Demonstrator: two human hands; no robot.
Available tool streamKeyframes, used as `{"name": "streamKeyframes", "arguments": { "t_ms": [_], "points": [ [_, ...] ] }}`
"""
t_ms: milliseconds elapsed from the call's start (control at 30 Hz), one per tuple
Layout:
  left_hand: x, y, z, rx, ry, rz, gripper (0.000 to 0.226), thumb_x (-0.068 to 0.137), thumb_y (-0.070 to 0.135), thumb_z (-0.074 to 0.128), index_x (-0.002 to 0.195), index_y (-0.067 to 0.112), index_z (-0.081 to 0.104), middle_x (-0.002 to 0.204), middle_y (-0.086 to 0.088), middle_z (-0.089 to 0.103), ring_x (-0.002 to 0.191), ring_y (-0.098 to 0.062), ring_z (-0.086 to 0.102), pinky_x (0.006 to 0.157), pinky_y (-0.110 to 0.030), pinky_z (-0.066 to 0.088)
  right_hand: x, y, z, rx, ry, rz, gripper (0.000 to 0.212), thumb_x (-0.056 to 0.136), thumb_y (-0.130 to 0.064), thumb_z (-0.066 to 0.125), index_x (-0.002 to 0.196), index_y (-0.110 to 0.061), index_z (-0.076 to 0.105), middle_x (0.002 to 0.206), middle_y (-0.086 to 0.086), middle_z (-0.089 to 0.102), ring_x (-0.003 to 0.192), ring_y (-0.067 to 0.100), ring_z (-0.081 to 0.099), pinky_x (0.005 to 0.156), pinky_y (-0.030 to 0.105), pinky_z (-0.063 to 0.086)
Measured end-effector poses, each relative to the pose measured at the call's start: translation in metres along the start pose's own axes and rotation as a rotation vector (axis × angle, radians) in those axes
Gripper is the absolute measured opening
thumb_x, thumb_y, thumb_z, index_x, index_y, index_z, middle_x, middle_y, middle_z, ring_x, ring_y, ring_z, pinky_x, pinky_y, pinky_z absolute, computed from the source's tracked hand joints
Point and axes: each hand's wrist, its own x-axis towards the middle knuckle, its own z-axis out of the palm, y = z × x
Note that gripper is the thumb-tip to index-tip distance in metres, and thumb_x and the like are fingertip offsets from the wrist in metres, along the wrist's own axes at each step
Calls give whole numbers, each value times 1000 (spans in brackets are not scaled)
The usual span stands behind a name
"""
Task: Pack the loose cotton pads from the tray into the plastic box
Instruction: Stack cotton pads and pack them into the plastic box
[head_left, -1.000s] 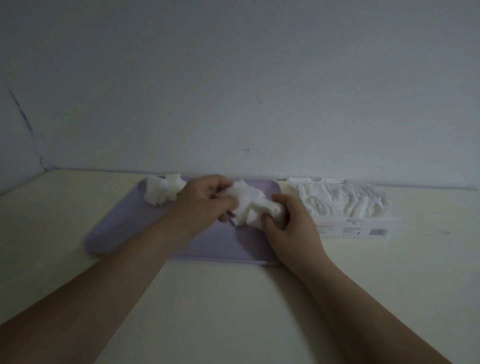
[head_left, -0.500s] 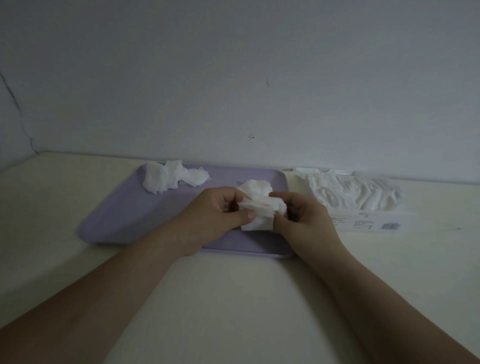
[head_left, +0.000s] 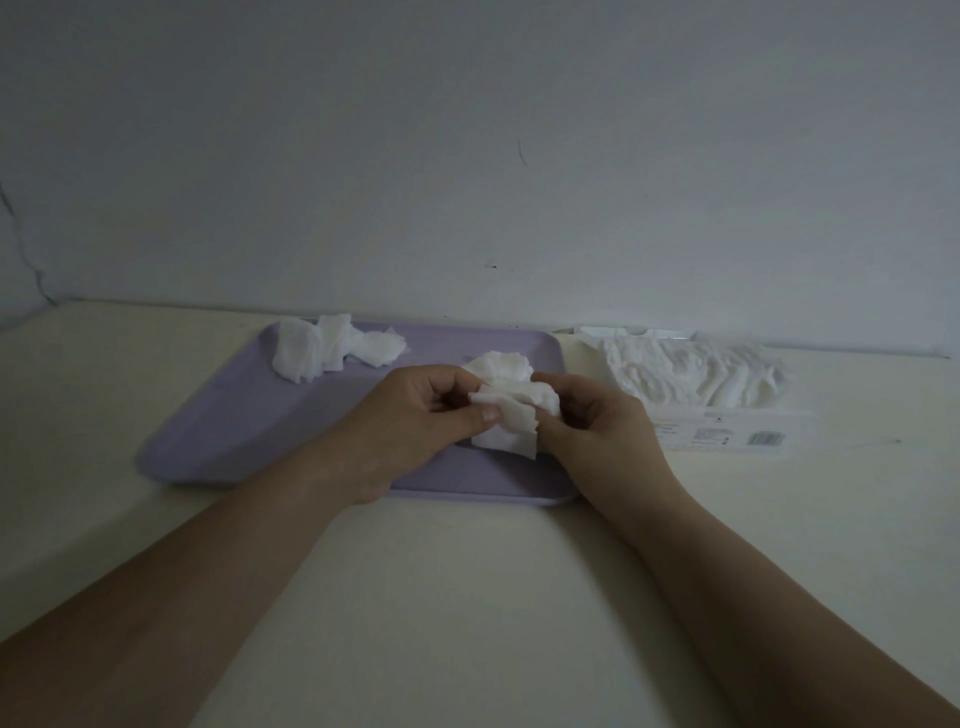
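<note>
Pads — a crumpled white bunch of cotton pads (head_left: 506, 405) — sit between both hands above the right half of the lilac tray (head_left: 218, 436). The left hand (head_left: 415, 421) pinches the near edge of the bunch with thumb against curled fingers; the right hand (head_left: 597, 431) has its fingers curled round the far side, so both are clamped on the same bunch. A second loose heap of pads (head_left: 332, 348) lies at the tray's far left corner, well apart from the hands. Just beside the tray on the right stands the plastic box (head_left: 727, 431), already holding a rumpled mass of white pads, its label facing the person.

By the look of it the step in hand is gathering and squaring up this bunch before it goes over. The next move calls for carrying it rightward to the box and tucking it in without shedding loose pads — then going to the far heap.
</note>
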Motion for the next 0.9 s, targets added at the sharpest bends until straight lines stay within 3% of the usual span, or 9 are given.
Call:
{"name": "streamKeyframes", "arguments": {
  "t_ms": [133,400,533,667,733,800,900],
  "points": [
    [-1,2,-1,-80,-8,-34,12,95,5,68,87,14,70,62,3,59,50,-5,45,46,-16,34,0,0,2,-94,5,-20,39,86,-6,75,119,-25,73,108,-9,78,103,9,73,97,44,58],
    [-2,4,4,-56,22,-8,16,93,3,71,83,16,69,64,2,63,54,-4,52,47,-11,39,-4,-7,2,-83,15,-15,36,87,-7,70,120,-21,73,103,-9,79,98,6,73,93,39,60],
    [-3,4,0,-101,-3,-36,18,96,7,68,84,20,71,65,-10,62,52,-14,44,43,-19,33,-6,-8,2,-96,99,-46,29,90,-13,71,116,-28,69,103,-13,76,95,0,71,86,26,57],
    [-3,3,-1,-100,-20,-19,11,98,5,65,94,14,68,63,-12,61,52,-14,48,42,-19,33,-6,-7,4,-207,98,-131,47,89,-9,67,129,-34,60,120,-10,64,90,5,65,78,16,48],
    [-3,3,0,-97,-10,-6,10,98,3,65,96,13,67,64,-7,61,55,-13,51,43,-19,34,-6,-8,5,-254,103,-211,42,87,-3,65,114,-35,61,115,-3,59,82,8,59,71,15,42],
    [-2,3,-1,-119,4,-6,11,98,2,64,98,12,67,64,-4,61,55,-11,52,42,-19,33,-5,-9,6,-319,146,-277,37,85,5,62,95,-31,61,114,1,54,92,12,59,77,14,41],
    [-1,2,-2,-178,13,-15,16,97,0,64,99,15,67,67,-5,61,56,-11,52,42,-19,31,-6,-16,5,-250,130,-229,43,81,16,60,72,-27,63,115,4,56,105,-6,57,83,2,38]
  ]
}}
